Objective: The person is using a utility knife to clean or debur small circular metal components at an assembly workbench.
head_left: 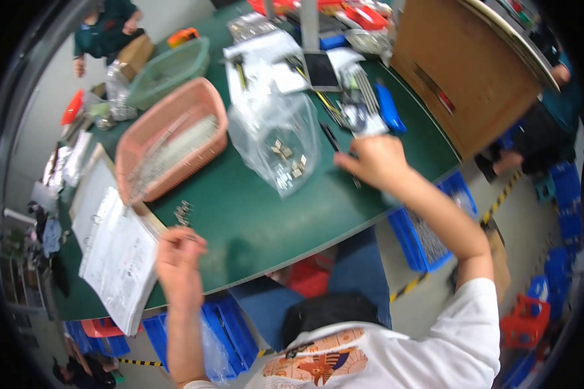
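On my feed: left hand (180, 262) curled by small metal parts (183, 212), right (379, 161) by black pen (329, 134) — can't tell either grip.

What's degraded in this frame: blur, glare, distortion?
Head view: right hand and left hand look smeared, likely motion; bright glints on the clear plastic bag; front edge of the green table bows, fisheye-style; corners fall to black.

L hand (177, 262) w/ fingers (193, 245) curled; R hand (381, 159) fwd, elbow (477, 256) bent
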Demonstrator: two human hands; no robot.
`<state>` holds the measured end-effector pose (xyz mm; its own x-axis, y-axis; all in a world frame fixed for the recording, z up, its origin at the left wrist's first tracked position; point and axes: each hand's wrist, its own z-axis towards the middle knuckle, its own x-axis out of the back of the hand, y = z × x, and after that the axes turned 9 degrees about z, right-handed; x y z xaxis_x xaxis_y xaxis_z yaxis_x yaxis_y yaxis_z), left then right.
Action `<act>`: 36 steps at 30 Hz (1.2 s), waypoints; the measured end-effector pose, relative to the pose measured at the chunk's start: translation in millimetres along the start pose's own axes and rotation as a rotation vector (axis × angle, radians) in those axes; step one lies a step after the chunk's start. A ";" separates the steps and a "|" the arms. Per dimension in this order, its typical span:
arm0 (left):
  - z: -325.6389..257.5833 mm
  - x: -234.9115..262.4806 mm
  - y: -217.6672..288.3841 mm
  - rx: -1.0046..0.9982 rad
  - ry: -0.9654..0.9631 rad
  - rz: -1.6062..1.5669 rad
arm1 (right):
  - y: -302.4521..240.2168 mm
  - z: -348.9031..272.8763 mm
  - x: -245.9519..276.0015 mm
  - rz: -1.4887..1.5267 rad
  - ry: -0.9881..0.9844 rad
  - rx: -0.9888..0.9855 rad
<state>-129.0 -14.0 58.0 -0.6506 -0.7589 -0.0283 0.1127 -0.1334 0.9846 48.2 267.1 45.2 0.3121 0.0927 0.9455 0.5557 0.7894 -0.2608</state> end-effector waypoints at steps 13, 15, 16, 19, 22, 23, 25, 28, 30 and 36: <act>-23.0 -62.7 -23.7 0.221 -0.174 -0.397 | 28.0 8.8 22.0 1.113 -0.249 -0.274; -28.3 -62.4 -32.2 0.205 -0.143 -0.448 | 46.7 -2.1 11.7 1.269 -0.143 -0.245; -34.8 -62.0 -33.4 0.201 -0.181 -0.478 | 53.8 -9.8 7.0 1.340 -0.116 -0.201; -63.4 -52.1 -35.3 0.215 -0.117 -0.508 | 34.8 -32.4 -0.6 1.545 -0.072 -0.201; -92.0 -51.4 -38.9 0.202 -0.098 -0.549 | 3.6 -50.7 -0.4 1.492 0.020 -0.263; -103.5 -52.2 -38.4 0.206 -0.108 -0.555 | 2.6 -62.7 -0.8 1.388 0.001 -0.199; -106.1 -54.9 -40.0 0.172 -0.124 -0.582 | -3.2 -70.9 8.8 1.320 -0.009 -0.096; -100.2 -61.1 -45.9 0.284 -0.153 -0.690 | 1.6 -76.7 1.5 1.196 0.075 0.023; -83.6 -69.2 -49.1 0.358 -0.161 -0.673 | -3.8 -73.2 -4.8 1.373 0.020 0.063; -66.3 -89.7 -29.9 0.356 -0.138 -0.873 | -71.9 -83.9 17.8 1.598 -0.034 0.047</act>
<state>-24.2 15.8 19.7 -0.4827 -0.3981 -0.7800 -0.6754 -0.3977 0.6210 78.4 161.0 64.4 0.5068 0.8166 -0.2762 -0.3330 -0.1101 -0.9365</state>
